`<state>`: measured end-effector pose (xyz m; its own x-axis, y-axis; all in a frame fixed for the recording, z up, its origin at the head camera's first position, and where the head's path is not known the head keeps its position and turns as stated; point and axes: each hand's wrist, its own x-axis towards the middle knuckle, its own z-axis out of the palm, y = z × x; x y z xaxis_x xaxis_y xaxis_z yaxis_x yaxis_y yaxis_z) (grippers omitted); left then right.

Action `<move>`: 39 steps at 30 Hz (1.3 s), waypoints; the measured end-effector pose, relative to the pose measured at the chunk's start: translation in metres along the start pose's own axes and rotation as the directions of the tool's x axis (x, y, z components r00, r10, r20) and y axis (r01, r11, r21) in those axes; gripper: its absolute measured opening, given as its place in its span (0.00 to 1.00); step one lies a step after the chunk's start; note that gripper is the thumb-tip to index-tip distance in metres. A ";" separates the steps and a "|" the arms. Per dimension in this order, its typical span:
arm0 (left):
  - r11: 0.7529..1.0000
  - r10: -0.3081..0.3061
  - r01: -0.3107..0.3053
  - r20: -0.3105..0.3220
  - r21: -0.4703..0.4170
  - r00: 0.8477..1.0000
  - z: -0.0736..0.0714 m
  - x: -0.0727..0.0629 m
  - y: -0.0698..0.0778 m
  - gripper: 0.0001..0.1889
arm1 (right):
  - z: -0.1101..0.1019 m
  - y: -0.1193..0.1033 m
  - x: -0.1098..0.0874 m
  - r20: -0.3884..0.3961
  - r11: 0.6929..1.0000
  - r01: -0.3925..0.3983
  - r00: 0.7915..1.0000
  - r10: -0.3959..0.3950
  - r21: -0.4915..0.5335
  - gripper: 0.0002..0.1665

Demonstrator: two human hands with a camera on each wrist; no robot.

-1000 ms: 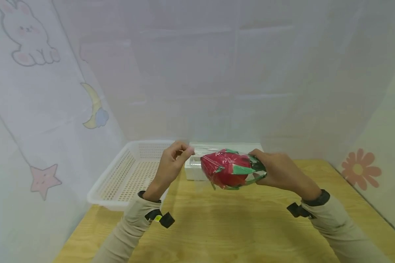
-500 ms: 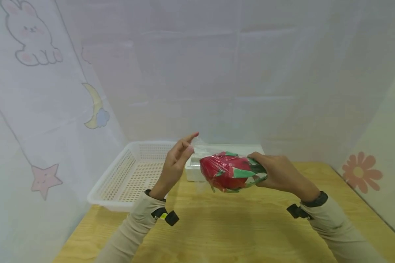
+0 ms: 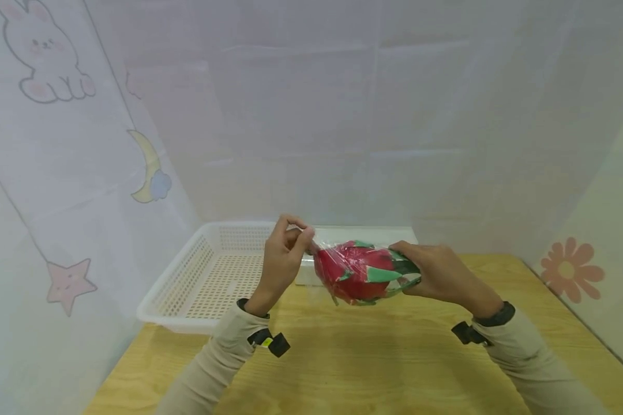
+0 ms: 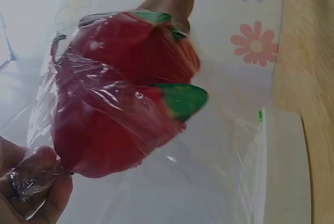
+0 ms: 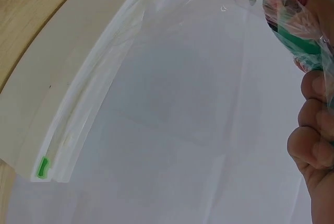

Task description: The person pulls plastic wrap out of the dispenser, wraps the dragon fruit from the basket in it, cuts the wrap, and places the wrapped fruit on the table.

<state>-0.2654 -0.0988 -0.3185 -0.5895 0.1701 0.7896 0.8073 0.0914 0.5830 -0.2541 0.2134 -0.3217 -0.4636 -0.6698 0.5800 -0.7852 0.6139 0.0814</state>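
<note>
A red dragon fruit [image 3: 355, 274] with green scales is held up above the table, wrapped in shiny, wrinkled cling film [image 4: 99, 85]. My left hand [image 3: 285, 256] pinches a gathered twist of the film at the fruit's left end, between thumb and fingers. At the opposite end, where the green tips are, my right hand [image 3: 441, 271] grips the fruit through the film, its fingers curled in the right wrist view. Behind the fruit lies a long white cling film box [image 5: 57, 72] with a green slider [image 5: 43, 167] on its edge. Clear film extends from the fruit toward this box.
A white perforated plastic basket [image 3: 150, 308] stands at the back left of the wooden table [image 3: 368, 363]. A pale fabric backdrop [image 3: 311, 115] with printed figures hangs close behind the table and along its sides.
My left fingers spread, then closed on the film again, and the left hand moved slightly right, closer to the fruit. The right hand keeps its grip in nearly the same place.
</note>
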 end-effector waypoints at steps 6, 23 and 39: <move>0.988 -0.129 0.137 0.117 -0.066 0.985 -0.001 0.004 -0.001 0.17 | 0.003 -0.002 0.000 -0.029 0.999 0.046 0.999 -0.045 0.013 0.46; 0.972 -0.197 0.149 0.279 0.184 0.940 0.004 -0.015 -0.027 0.04 | 0.034 0.005 -0.015 -0.012 0.984 0.044 0.999 -0.043 0.173 0.43; 0.947 -0.270 0.124 0.528 0.296 0.805 -0.004 -0.039 -0.044 0.33 | 0.072 0.022 -0.031 0.282 0.814 -0.267 0.950 0.133 0.517 0.33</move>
<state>-0.2779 -0.1130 -0.3744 -0.6785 0.6306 0.3768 0.6995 0.3980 0.5936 -0.2866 0.2182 -0.3962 -0.6604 -0.6727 0.3338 -0.7273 0.4622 -0.5074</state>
